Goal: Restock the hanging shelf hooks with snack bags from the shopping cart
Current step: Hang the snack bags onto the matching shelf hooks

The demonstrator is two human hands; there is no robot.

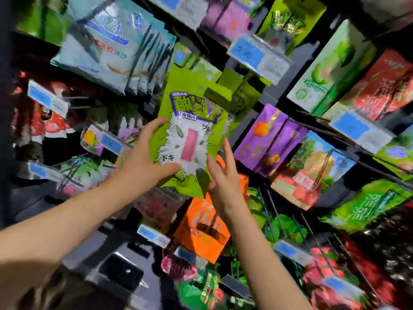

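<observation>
A lime-green snack bag with purple lettering and a pink strip is held up against the hanging display. My left hand grips its lower left edge, thumb across the front. My right hand is at the bag's lower right corner with fingers straight, touching the edge. More green bags of the same kind hang just behind its top. The hook itself is hidden behind the bag. The shopping cart is out of view.
Rows of hanging bags surround it: pale blue bags upper left, a purple bag right, an orange bag just below my hands. Blue price tags stick out on hook ends. The picture is motion-blurred.
</observation>
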